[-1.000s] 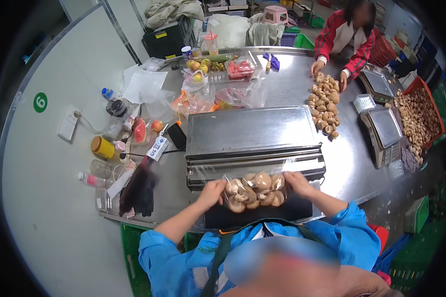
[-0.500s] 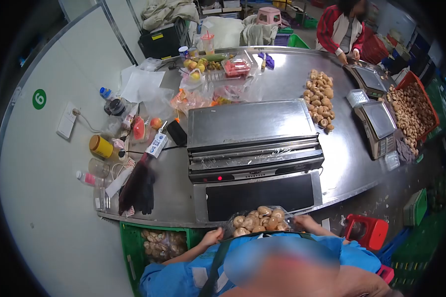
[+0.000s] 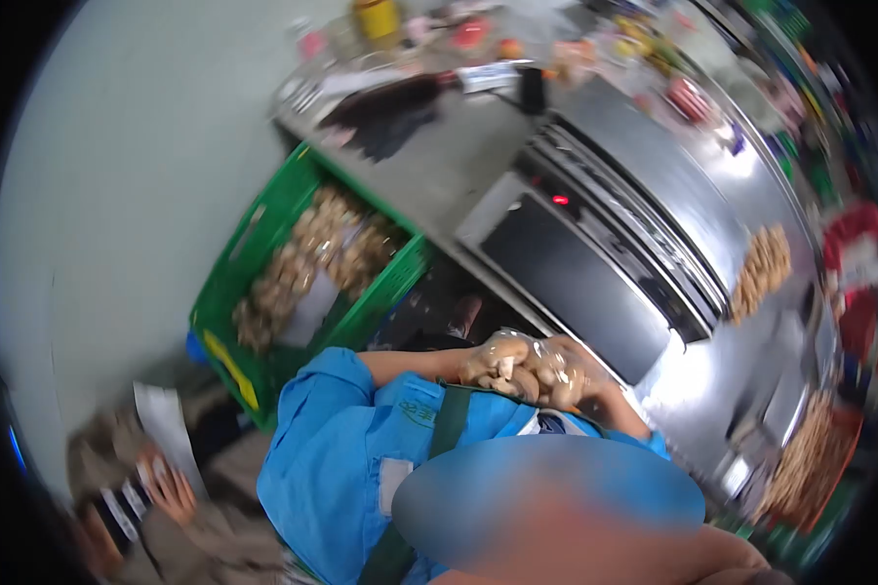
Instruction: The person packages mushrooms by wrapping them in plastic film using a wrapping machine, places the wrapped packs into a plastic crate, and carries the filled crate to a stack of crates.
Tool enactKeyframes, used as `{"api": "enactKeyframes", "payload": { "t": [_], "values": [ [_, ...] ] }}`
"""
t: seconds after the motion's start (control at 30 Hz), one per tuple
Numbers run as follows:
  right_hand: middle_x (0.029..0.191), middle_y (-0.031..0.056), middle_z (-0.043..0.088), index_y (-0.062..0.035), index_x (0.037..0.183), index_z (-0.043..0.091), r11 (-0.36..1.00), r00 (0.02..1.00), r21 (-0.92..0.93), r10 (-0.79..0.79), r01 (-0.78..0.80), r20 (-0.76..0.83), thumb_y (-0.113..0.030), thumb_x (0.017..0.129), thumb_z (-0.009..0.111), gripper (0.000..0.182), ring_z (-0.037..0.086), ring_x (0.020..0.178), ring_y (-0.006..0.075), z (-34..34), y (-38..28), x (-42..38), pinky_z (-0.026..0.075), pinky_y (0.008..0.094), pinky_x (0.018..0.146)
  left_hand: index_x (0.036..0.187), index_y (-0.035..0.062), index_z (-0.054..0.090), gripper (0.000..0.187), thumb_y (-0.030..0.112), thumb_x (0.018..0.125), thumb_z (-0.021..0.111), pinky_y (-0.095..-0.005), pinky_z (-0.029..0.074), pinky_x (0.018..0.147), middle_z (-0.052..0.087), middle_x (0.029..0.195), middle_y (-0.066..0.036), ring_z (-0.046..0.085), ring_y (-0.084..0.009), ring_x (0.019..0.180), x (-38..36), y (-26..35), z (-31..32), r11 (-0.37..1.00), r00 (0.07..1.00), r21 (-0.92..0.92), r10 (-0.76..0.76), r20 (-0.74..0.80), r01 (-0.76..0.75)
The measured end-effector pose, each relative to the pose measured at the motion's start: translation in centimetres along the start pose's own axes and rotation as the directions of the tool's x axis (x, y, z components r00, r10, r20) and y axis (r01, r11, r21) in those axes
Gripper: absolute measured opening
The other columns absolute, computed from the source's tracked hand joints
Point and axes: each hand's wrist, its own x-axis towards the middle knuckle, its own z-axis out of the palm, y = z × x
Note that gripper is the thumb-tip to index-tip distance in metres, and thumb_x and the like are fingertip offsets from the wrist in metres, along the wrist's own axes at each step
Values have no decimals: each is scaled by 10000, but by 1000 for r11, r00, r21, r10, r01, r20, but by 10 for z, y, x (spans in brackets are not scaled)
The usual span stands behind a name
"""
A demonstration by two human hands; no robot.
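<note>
A film-wrapped pack of mushrooms [image 3: 523, 369] is held close against the front of my blue top. My left hand [image 3: 456, 364] grips its left end, with the fingers mostly hidden beneath the pack. At the opposite end my right hand [image 3: 598, 382] is closed on the pack, partly blurred. To the left of the pack stands a green crate [image 3: 226, 283] with several wrapped packs of mushrooms [image 3: 312, 244] inside. Just beyond my hands is the wrapping machine [image 3: 634, 214], with its dark plate [image 3: 576, 283] facing me.
The metal table [image 3: 449, 171] carries dark gloves [image 3: 390, 117], jars, fruit and loose mushrooms [image 3: 761, 271]. A red crate [image 3: 834, 463] of mushrooms stands far right. At lower left, another person's hand [image 3: 171, 487] is beside a white sheet [image 3: 166, 429].
My view has swung left and down, bringing the green crate and another person into sight. The mushroom pack has come off the table edge side and is now tilted, still between my hands.
</note>
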Motion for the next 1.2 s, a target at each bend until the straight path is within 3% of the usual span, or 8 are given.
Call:
{"api": "enactKeyframes", "payload": {
  "t": [0.07,0.17,0.3,0.47,0.77,0.93,1.03,1.2],
  "values": [
    [1043,150,598,5,1159,491,816,965,564,233,-125,-123,-395,661,741,686,592,958,247,-25,0,-6,458,328,854,1247,49,465,503,433,930,390,-355,410,891,545,1156,-70,517,-165,1049,-3,-5,16,992,993,61,114,-19,-112],
    [1105,193,573,-8,1253,408,918,993,-383,-74,105,95,-402,588,779,857,565,1051,286,4,-48,7,454,344,867,1263,50,447,513,435,928,392,-355,404,901,536,1170,-64,511,-169,1058,-24,-8,32,953,945,73,301,-127,-294],
    [1084,161,581,45,1217,423,995,981,65,-64,77,-183,-293,655,731,725,570,1003,235,25,1,41,458,346,854,1285,50,424,529,437,926,394,-355,397,914,524,1190,-55,503,-174,1071,-87,-16,24,798,791,-266,376,-484,-542],
    [1293,229,396,26,1362,154,873,892,-318,-430,370,-141,-199,693,715,902,431,1189,289,132,-38,105,350,375,979,1367,65,183,873,164,714,754,-340,371,970,366,1297,-102,386,-194,1185,-128,-10,-5,572,-19,670,753,-657,-473],
    [1050,107,581,-28,1311,352,969,966,-94,-239,230,-97,-81,813,617,566,556,993,178,186,-38,182,438,287,859,1238,62,404,477,311,870,577,-370,484,845,532,1124,-73,555,-215,994,-425,-81,-183,829,-139,418,396,-908,-372],
    [968,95,594,-7,1255,407,1000,974,-5,-11,10,-227,-87,853,571,442,570,912,151,206,21,165,453,275,830,1250,15,386,678,319,737,710,-351,441,882,468,1216,-135,509,-241,1062,-399,-153,-242,872,-76,243,233,-970,-425],
    [958,101,592,2,1246,409,994,966,100,73,-49,-249,-73,863,555,417,577,881,151,217,24,159,462,276,812,1197,-87,382,698,372,757,669,-376,319,983,421,1229,-248,423,-334,1146,-365,-199,-321,970,-501,240,230,-834,47],
    [932,98,595,7,1234,417,998,956,-3,63,-67,-285,-40,862,534,392,577,848,143,222,3,164,470,272,785,1203,-159,325,799,434,765,634,-380,343,963,378,1246,-323,424,-375,1154,-371,-168,-278,959,-433,283,250,-866,-11]
  ]
}}
